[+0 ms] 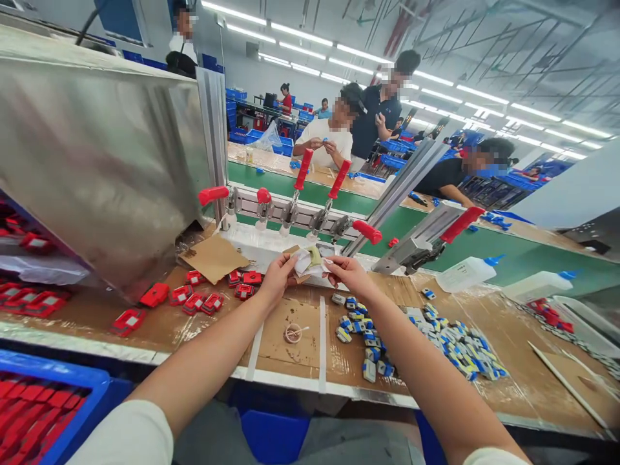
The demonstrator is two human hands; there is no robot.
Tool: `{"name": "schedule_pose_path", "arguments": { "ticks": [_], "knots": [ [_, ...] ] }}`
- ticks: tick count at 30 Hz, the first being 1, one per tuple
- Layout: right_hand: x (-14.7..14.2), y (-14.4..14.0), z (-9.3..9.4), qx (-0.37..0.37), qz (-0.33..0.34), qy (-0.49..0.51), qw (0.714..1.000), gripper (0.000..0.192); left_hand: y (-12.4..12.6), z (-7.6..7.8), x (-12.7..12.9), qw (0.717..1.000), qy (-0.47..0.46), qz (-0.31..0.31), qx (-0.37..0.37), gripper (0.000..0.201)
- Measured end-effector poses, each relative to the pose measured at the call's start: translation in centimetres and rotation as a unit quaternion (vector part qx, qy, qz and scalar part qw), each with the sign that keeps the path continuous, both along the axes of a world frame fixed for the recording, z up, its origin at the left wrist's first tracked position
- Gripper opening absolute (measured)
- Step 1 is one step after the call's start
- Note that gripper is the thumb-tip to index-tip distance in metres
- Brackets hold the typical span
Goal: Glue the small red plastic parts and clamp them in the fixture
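Observation:
Over the bench, in front of the clamp row, my left hand (279,276) and my right hand (347,272) are both closed on a crumpled white sheet (303,261), paper or cloth. A yellow-green patch (314,256) shows at its middle; whether it is a separate piece I cannot tell. Below my hands a small round dish (292,333) with a thin white stick lies on cardboard. Left of my left hand sit several red plastic parts (194,302). Under and beside my right forearm spreads a pile of small blue, white and yellow parts (453,342).
Red-handled toggle clamps (303,169) stand on a metal frame behind my hands. A metal box (106,148) rises at left. Two squeeze bottles (467,274) lie at right. A blue crate (92,413) holds red parts. Co-workers (334,132) are across the green conveyor (271,187).

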State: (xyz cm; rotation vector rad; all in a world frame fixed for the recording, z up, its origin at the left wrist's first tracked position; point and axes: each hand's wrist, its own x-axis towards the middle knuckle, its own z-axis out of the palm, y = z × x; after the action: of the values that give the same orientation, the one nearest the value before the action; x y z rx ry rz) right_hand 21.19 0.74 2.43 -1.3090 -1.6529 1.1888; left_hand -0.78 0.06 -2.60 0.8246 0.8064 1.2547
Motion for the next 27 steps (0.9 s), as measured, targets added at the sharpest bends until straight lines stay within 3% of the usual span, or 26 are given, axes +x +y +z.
{"name": "schedule_pose_path", "arguments": {
  "ticks": [3, 5, 7, 9, 17, 23, 27],
  "knots": [
    [0.0, 0.7, -0.3, 0.157, -0.131, -0.088, 0.975, 0.051, 0.1, -0.4, 0.1, 0.998, 0.050, 0.047, 0.017, 0.056],
    [-0.7, 0.8, -0.4, 0.207, -0.103, -0.120, 0.965, 0.045, 0.1, -0.6, 0.0, 0.994, 0.078, 0.063, 0.036, 0.052],
    [-1.9, 0.7, -0.6, 0.170, -0.038, -0.117, 0.978, 0.045, 0.0, -0.5, -0.2, 0.987, 0.120, 0.076, 0.077, 0.047],
    [-3.0, 0.4, -0.9, 0.114, -0.021, -0.092, 0.989, 0.049, -0.2, -0.2, -0.5, 0.974, 0.161, 0.100, 0.122, 0.042],
    [-4.6, -1.0, -1.4, 0.076, -0.095, -0.001, 0.993, 0.059, -0.5, 0.6, -1.7, 0.918, 0.271, 0.221, 0.190, 0.024],
    [-3.3, 1.2, -0.7, 0.153, -0.097, -0.056, 0.982, 0.048, -0.4, 1.9, -2.6, 0.840, 0.411, 0.254, 0.246, 0.017],
    [-2.5, 2.2, 1.5, 0.233, -0.113, -0.118, 0.959, 0.043, -0.4, 2.7, -3.5, 0.743, 0.579, 0.215, 0.258, 0.021]
  ]
}}
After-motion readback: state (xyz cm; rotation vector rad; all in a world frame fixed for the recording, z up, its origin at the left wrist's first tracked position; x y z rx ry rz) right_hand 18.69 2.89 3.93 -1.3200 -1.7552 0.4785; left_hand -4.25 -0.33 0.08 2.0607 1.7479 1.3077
